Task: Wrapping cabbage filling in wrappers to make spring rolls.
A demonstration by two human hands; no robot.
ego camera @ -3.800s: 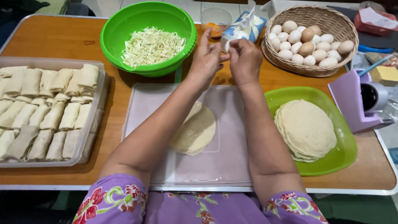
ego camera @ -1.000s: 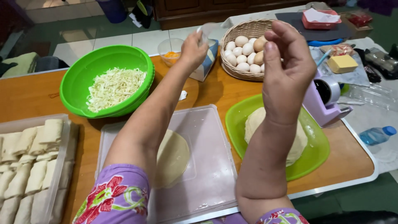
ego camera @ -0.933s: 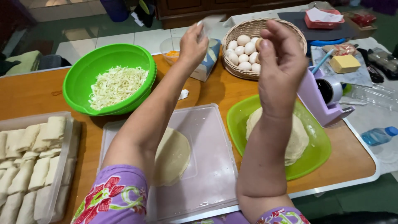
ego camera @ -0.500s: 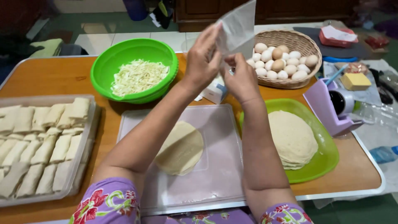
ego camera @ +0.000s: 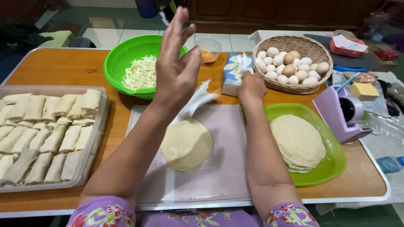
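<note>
Home kitchen, food prep on wooden table point(ego camera: 63, 67): egg basket point(ego camera: 294, 63) beyond right hand point(ego camera: 251, 88), tray of rolls point(ego camera: 46, 138) left of left hand point(ego camera: 176, 71), tiled floor behind.

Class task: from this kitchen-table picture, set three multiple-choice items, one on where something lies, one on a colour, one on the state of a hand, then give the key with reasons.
1. Where is the basket of eggs?
A. at the table's far right
B. on the clear board
C. inside the green bowl

2. What colour is the plate under the stack of round wrappers?
A. purple
B. green
C. white

3. How is the left hand?
A. flat on the table
B. clenched in a fist
C. raised, fingers spread, tissue at its palm

Key: A, the basket sits far right beside the tissue box; B, a green rim shows around the stack; C, the hand is lifted above the single wrapper with open fingers.
</note>
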